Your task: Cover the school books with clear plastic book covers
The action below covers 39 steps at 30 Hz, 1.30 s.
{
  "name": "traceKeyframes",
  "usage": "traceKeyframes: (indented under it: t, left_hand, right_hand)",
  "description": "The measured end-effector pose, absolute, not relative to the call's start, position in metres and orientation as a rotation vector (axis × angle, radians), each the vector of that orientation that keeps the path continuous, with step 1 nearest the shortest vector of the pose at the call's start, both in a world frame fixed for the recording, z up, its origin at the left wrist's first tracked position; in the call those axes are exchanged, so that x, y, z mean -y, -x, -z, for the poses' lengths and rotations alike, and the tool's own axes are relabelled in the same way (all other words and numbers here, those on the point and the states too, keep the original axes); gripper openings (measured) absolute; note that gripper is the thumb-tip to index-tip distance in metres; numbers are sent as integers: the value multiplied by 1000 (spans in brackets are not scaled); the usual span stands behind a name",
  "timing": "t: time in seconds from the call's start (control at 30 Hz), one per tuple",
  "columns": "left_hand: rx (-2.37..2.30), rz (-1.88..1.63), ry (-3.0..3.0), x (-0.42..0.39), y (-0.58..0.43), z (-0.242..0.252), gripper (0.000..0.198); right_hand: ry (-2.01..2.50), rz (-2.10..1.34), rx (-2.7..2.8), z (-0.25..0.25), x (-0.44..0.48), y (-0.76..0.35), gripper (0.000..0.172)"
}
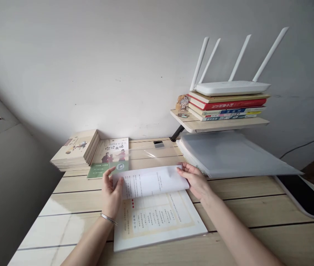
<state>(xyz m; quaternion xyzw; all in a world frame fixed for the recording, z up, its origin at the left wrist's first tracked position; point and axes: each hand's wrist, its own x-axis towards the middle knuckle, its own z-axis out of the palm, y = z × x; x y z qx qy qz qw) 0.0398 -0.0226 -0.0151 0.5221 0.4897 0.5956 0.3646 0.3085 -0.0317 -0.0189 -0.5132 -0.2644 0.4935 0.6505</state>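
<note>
An open book (157, 221) with printed text lies on the table in front of me. Its upper leaf (145, 181), white with print, is raised and curved, and both my hands hold it. My left hand (112, 194), a bracelet at the wrist, pinches the leaf's left end between thumb and fingers. At the right end, my right hand (197, 181) is closed on the corner, thumb on top. A clear plastic sheet (154, 152) spreads out beyond the leaf; whether it is attached to the book I cannot tell. The fingers behind the leaf are partly hidden.
Left of the sheet are a green-and-white book (115, 147) and a stack of books (76, 147). At right, a grey translucent folder (237, 155) lies under a small shelf (220, 125) bearing books and a white router (231, 88). A dark-screened tablet (303, 195) is at the right edge.
</note>
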Motion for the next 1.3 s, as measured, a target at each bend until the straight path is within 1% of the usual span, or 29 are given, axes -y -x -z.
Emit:
traceKeyframes:
  t: [0.27,0.33,0.43,0.5,0.63,0.83,1.1,1.3]
  left_hand:
    - [-1234,-1554,-1317,21,-40,19,39]
    - [-1232,-1561,-1322,21,-40,20,39]
    - [-1228,-1576,-1318,21,-40,22,41]
    - [-1227,-1588,-1317,21,-40,23,41]
    - [-1205,-1587,-1358,21,-39,22,41]
    - [-1199,-1583,-1357,20,-36,21,41]
    - [-1180,-1545,-1315,19,-35,21,44]
    - [-1236,-1508,-1353,17,-32,21,41]
  right_hand:
    - [1215,-1052,670,21,33,-308,47]
    - [1269,-1036,675,22,34,-312,43]
    - [1409,-961,718,24,36,-318,32]
    - [1482,-937,806,24,37,-321,29]
    - [1502,-959,870,22,36,-320,32]
    - [1358,-1114,763,24,34,-317,40]
    - [1303,-1064,670,29,32,-313,41]
    - [1236,-1024,590,28,31,-309,43]
